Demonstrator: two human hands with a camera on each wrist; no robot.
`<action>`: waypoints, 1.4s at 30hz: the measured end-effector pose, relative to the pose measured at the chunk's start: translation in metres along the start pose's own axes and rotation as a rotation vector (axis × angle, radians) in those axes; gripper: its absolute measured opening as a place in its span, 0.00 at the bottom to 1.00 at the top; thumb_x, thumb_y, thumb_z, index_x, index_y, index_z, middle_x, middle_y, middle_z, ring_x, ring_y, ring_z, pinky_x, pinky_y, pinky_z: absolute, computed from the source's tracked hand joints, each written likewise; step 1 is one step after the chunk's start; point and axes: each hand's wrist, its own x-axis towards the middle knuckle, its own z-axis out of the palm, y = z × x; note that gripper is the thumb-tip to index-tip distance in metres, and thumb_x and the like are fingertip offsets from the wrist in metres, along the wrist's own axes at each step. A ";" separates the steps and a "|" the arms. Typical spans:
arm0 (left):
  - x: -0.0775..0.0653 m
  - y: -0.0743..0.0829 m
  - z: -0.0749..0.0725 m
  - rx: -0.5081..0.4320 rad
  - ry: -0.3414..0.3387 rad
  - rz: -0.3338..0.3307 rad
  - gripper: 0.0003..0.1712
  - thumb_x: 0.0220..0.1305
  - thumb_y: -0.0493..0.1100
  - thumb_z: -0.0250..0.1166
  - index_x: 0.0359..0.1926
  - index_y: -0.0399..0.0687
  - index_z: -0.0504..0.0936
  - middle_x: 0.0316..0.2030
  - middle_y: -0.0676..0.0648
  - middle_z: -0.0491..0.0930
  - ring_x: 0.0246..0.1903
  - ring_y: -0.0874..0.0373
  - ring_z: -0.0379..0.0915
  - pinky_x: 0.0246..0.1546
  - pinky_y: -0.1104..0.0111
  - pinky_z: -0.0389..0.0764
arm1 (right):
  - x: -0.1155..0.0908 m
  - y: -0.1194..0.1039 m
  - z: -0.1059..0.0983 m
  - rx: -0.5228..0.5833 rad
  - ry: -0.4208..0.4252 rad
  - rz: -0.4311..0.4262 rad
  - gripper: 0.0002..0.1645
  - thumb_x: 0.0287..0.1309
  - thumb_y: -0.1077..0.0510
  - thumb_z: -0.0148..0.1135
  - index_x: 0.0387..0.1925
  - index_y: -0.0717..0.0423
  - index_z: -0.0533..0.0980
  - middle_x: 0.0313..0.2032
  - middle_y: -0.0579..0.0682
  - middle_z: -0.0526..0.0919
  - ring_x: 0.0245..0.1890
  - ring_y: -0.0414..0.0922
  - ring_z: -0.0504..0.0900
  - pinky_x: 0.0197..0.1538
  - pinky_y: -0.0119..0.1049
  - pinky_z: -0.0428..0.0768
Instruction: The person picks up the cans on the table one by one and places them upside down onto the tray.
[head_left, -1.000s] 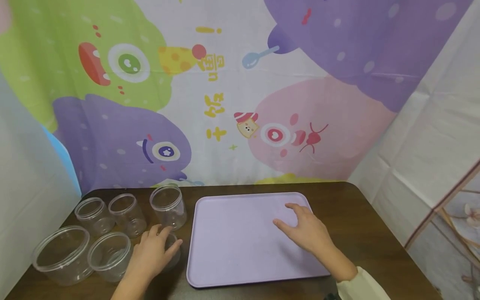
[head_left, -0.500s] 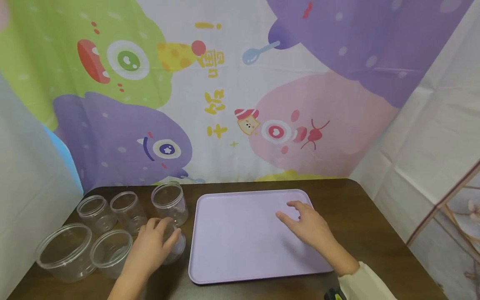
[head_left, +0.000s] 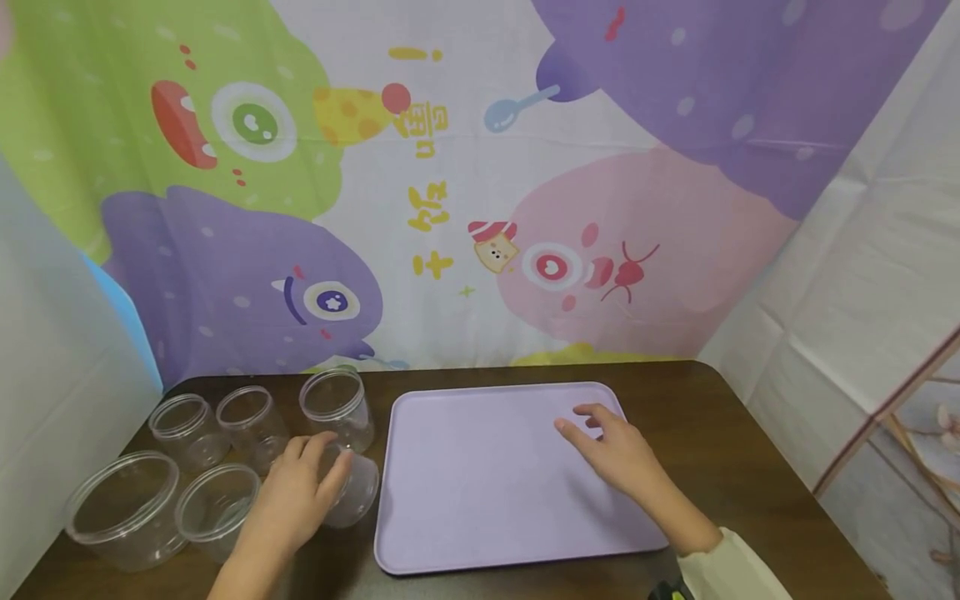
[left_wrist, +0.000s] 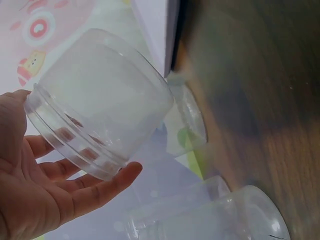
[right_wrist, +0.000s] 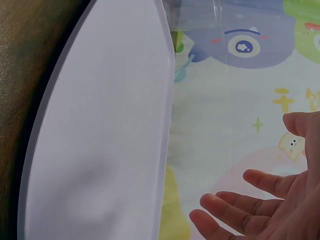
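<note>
My left hand (head_left: 291,498) grips a clear plastic jar (head_left: 358,493) by its rim, left of the lilac tray (head_left: 480,475). The jar is tilted, its base turned toward the tray. In the left wrist view the thumb and fingers span the jar's ridged neck, and the see-through body (left_wrist: 107,82) looks empty. Over the right part of the tray hovers my right hand (head_left: 618,450), fingers apart and slightly bent, holding nothing. The right wrist view also has that hand (right_wrist: 270,205) beside the tray, with a soft shadow on the tray's surface.
Several other clear jars stand on the dark wooden table, among them a wide one (head_left: 127,512) at the left front, a short one (head_left: 217,508) beside the left wrist, and a tall one (head_left: 337,408) at the back. A cartoon-print cloth (head_left: 450,317) hangs behind the table.
My left hand has raised the jar and tipped it, so its base now swings out to the right toward the tray. The right hand has stayed almost in place.
</note>
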 end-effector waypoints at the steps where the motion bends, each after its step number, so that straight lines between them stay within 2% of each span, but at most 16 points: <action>1: 0.000 0.000 -0.001 -0.010 -0.002 0.004 0.34 0.71 0.60 0.43 0.61 0.37 0.67 0.56 0.30 0.68 0.53 0.29 0.66 0.50 0.38 0.68 | 0.000 0.000 0.000 0.008 -0.001 0.003 0.37 0.57 0.30 0.53 0.56 0.51 0.72 0.53 0.56 0.79 0.51 0.55 0.80 0.50 0.51 0.78; 8: 0.001 0.003 -0.002 -0.078 -0.011 0.006 0.34 0.71 0.60 0.42 0.62 0.37 0.66 0.57 0.31 0.67 0.55 0.33 0.66 0.51 0.40 0.70 | 0.000 0.000 0.001 0.025 -0.001 0.021 0.36 0.58 0.31 0.52 0.56 0.51 0.72 0.51 0.57 0.80 0.52 0.54 0.79 0.51 0.50 0.77; 14: 0.002 0.005 0.001 -0.133 0.040 0.021 0.31 0.71 0.58 0.45 0.60 0.37 0.68 0.56 0.32 0.69 0.52 0.36 0.70 0.50 0.43 0.72 | 0.001 0.001 0.002 0.044 0.005 0.035 0.35 0.58 0.31 0.51 0.55 0.51 0.73 0.50 0.56 0.81 0.51 0.52 0.79 0.49 0.49 0.77; 17: 0.003 0.008 0.001 -0.162 0.040 0.023 0.31 0.71 0.57 0.45 0.61 0.37 0.67 0.56 0.33 0.68 0.50 0.39 0.72 0.48 0.45 0.74 | 0.002 0.001 0.003 0.057 0.015 0.044 0.34 0.58 0.31 0.51 0.55 0.51 0.73 0.50 0.55 0.81 0.50 0.52 0.79 0.49 0.48 0.77; 26: 0.006 0.016 0.010 -0.224 0.030 0.022 0.32 0.71 0.59 0.43 0.62 0.38 0.66 0.58 0.33 0.66 0.57 0.35 0.67 0.54 0.43 0.70 | 0.003 0.000 0.005 0.071 0.034 0.053 0.32 0.59 0.33 0.52 0.52 0.51 0.75 0.49 0.55 0.81 0.49 0.51 0.80 0.48 0.46 0.78; 33: 0.011 0.024 0.020 -0.292 0.106 0.066 0.27 0.72 0.54 0.47 0.59 0.37 0.68 0.56 0.33 0.70 0.56 0.36 0.68 0.54 0.44 0.70 | 0.004 -0.002 0.006 0.098 0.025 0.057 0.33 0.59 0.32 0.51 0.53 0.51 0.75 0.50 0.56 0.81 0.50 0.52 0.79 0.49 0.48 0.77; 37: 0.016 0.032 0.025 -0.368 0.124 0.045 0.25 0.72 0.53 0.47 0.59 0.39 0.69 0.55 0.34 0.71 0.54 0.38 0.71 0.53 0.47 0.73 | 0.004 -0.003 0.005 0.131 0.030 0.059 0.33 0.59 0.33 0.51 0.54 0.52 0.74 0.49 0.57 0.81 0.49 0.52 0.80 0.48 0.46 0.77; 42: 0.021 0.044 0.032 -0.442 0.144 0.007 0.22 0.72 0.51 0.47 0.57 0.40 0.71 0.51 0.37 0.73 0.48 0.42 0.75 0.49 0.52 0.76 | 0.004 -0.004 0.006 0.264 0.009 0.088 0.34 0.59 0.34 0.53 0.56 0.53 0.72 0.52 0.59 0.79 0.52 0.52 0.78 0.37 0.40 0.81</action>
